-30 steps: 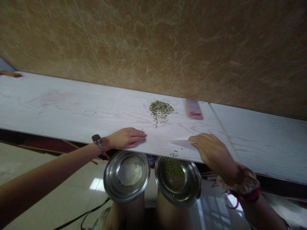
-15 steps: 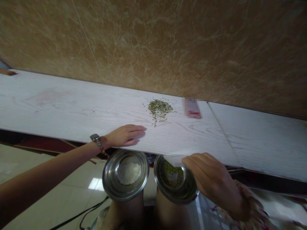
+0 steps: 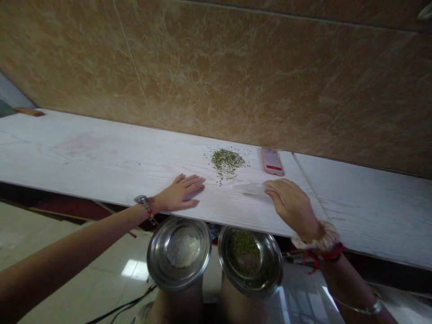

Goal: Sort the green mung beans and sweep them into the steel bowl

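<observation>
Place: indoor room, probably a home
Wall: far, brown, marbled
Ledge: long, white, wood-grained
Floor: near left, glossy pale tiles
Bowls: near, steel, kitchen type

- Sheet in the right hand: thin, smooth, translucent, plastic-looking
- Left bowl, below the left hand: glossy metal
- Right bowl, below the right hand: glossy metal
- Ledge under the left hand: matt, wood-grained
- Scrunchie behind the right hand: gathered cloth
- Wall beyond both: smooth, stone-veined

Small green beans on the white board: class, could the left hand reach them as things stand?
Probably yes: nothing visible blocks the gap between the open left hand and the nearby green beans.
</observation>
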Tool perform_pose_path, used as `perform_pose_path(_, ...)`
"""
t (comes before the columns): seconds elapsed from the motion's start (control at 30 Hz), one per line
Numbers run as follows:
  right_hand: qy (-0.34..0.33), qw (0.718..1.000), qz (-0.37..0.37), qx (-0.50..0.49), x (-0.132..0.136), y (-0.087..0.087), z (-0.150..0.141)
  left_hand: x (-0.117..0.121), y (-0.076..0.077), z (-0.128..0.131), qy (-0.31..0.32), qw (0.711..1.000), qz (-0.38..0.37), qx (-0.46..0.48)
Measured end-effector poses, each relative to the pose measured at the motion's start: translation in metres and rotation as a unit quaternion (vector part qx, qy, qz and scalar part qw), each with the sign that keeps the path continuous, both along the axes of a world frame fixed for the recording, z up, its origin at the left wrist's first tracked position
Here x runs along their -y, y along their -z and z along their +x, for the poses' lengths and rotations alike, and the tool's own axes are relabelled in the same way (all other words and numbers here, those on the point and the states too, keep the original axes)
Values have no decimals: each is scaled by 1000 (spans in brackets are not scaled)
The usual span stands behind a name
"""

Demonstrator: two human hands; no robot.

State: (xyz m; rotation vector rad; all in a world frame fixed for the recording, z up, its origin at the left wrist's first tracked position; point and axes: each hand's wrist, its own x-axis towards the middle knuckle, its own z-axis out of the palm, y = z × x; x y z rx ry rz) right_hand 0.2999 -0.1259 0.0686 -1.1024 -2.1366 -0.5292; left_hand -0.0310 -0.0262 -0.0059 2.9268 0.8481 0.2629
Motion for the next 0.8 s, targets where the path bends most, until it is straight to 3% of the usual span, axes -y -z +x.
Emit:
perform_pose_path(0.2,15,999,38,-17,-67,35,9,-1,4,-1,-53,998,27,2)
perform_pose_path(0.37,15,997,69,-19,-101,49,7,0,2,1,-67,998,12,-8)
perform_pose_path(0.6,-19,995,98,-4,-110,54,-3,2,-2,2,-68,997,12,-25)
perform_pose_path(0.8,-13,996,92,10,-103,53,-1,-11,-11,5,-23,998,34,-39)
